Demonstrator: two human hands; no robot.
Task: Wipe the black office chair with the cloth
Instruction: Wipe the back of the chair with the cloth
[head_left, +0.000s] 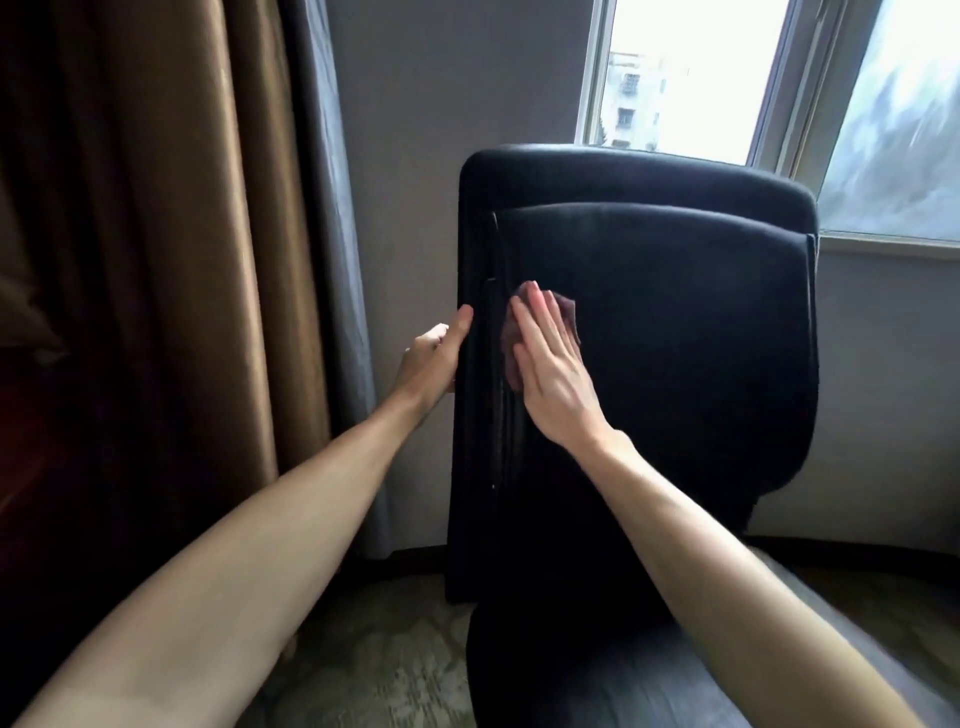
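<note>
Wiping seems the step in hand. Left hand (434, 358) curls its grip round the left edge of the black office chair (623, 171); right hand (550, 369), fingers straight, presses the cloth (570, 317) flat against the backrest (685, 353). Next move likely calls for sweeping rightward.

brown curtain (156, 260), window (696, 78), carpet (363, 649)

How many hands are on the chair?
2. The left hand holds the left edge of the chair; the right hand presses a cloth flat against the backrest.
</note>
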